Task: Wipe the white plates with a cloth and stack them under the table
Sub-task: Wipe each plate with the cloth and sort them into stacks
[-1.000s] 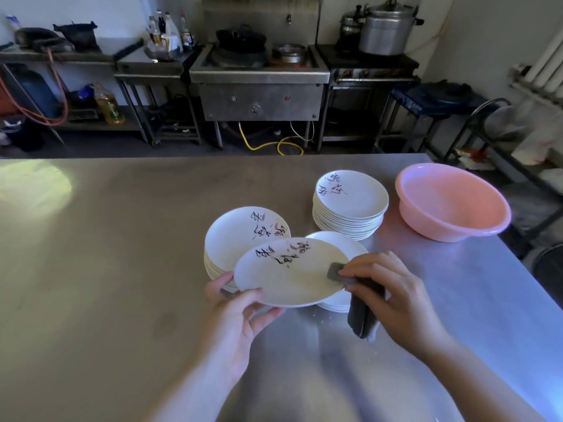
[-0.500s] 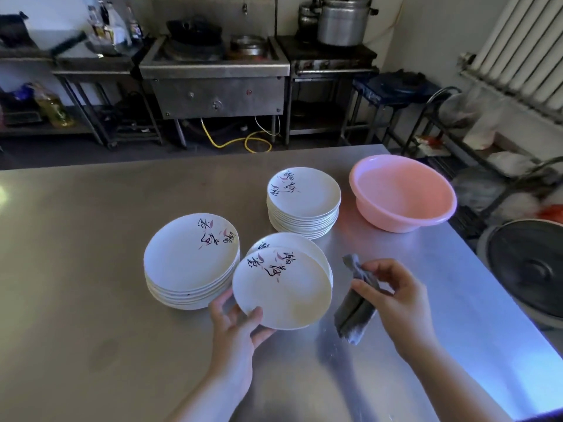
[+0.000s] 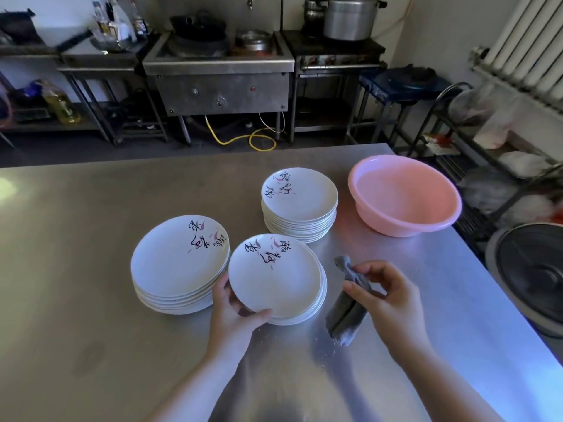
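Three stacks of white plates with ink lettering stand on the steel table (image 3: 91, 300). My left hand (image 3: 234, 318) grips the near edge of a white plate (image 3: 274, 275) that lies on top of the middle low stack (image 3: 316, 306). A taller stack (image 3: 179, 263) sits to its left and another stack (image 3: 300, 205) behind it. My right hand (image 3: 384, 296) holds a rolled grey cloth (image 3: 344, 315) just right of the middle stack, its lower end resting on the table.
A pink plastic basin (image 3: 405, 196) stands at the table's far right. The table's right edge drops off beside a dark round pan (image 3: 536, 275). Stoves, pots and metal racks line the back wall.
My left hand has lowered the wiped plate onto the middle stack. My right hand drew the cloth off the plate and now holds it to the right.
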The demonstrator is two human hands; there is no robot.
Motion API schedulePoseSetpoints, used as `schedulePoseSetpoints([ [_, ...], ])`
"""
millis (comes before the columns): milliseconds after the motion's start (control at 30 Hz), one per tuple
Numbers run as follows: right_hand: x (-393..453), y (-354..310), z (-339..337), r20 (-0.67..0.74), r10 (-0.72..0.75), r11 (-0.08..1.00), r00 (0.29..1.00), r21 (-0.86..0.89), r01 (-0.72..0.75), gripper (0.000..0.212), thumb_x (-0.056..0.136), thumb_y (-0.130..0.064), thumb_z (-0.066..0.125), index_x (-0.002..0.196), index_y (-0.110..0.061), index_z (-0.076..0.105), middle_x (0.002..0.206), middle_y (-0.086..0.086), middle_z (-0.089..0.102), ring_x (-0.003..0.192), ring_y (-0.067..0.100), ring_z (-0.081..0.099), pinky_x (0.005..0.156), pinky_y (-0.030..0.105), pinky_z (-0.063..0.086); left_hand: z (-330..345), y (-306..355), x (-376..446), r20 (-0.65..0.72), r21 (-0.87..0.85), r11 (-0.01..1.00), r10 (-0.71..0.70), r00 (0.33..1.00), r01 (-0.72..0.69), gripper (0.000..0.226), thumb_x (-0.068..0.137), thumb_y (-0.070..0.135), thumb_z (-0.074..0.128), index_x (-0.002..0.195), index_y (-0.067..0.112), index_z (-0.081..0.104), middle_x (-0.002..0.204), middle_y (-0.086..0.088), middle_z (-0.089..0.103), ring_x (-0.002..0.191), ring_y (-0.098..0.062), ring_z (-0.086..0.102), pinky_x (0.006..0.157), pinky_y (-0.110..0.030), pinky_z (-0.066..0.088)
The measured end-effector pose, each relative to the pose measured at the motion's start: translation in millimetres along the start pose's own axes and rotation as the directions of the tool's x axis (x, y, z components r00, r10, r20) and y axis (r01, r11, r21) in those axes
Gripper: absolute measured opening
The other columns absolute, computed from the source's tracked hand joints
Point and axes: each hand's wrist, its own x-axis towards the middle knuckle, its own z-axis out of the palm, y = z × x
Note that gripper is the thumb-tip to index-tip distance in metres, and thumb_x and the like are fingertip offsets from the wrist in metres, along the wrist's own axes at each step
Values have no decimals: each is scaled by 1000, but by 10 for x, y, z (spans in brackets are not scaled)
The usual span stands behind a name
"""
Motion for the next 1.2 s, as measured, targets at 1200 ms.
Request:
schedulePoseSetpoints([
  [1200, 795, -210, 109, -10, -56, 998, 998, -9, 56, 31, 72, -7, 83, 80, -30, 64, 82, -26, 66, 80, -10, 59, 77, 35, 54, 995, 495, 1542, -192, 590, 805, 63, 979, 64, 30, 82, 31, 73, 94, 13, 51, 87, 3, 57, 74, -13, 55, 58, -26, 40],
])
